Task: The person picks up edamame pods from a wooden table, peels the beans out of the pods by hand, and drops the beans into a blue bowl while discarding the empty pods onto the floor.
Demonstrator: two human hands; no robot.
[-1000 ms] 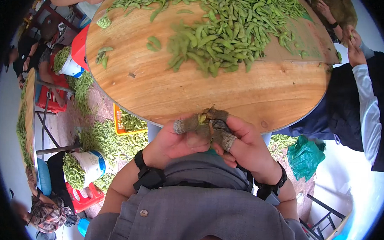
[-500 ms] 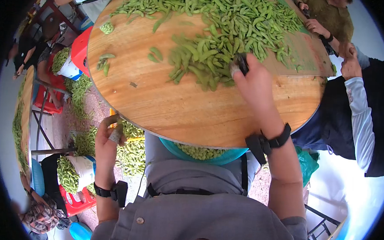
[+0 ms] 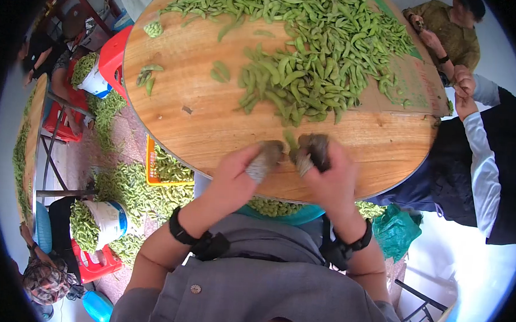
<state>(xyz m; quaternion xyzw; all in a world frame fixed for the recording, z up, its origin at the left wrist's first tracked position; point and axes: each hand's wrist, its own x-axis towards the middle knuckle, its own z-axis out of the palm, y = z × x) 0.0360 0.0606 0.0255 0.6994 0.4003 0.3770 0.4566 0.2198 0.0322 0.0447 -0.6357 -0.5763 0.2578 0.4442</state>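
Note:
Both hands are over the near part of the round wooden table, close together in front of a pile of green edamame pods (image 3: 332, 55). My right hand (image 3: 333, 173) is closed, with a blurred edamame pod (image 3: 291, 140) sticking out at its fingertips. Dark coverings and pale tape wrap its fingers. Just left of it, my left hand (image 3: 237, 170) has its fingers pressed together, taped and smeared by motion; what they hold, if anything, is hidden. Below the table edge, a teal basin (image 3: 310, 215) holds shelled beans (image 3: 274, 207).
Loose pods (image 3: 220, 72) and a small clump of pale beans (image 3: 153, 29) lie on the wooden table (image 3: 196, 135). An orange crate (image 3: 150, 162), a white bucket (image 3: 107, 220) and pods stand lower left. Co-workers' hands (image 3: 464, 89) are at the right edge.
My right hand has come back from the pile towards me with a pod. My left hand has risen from beside the table edge to meet it over the tabletop.

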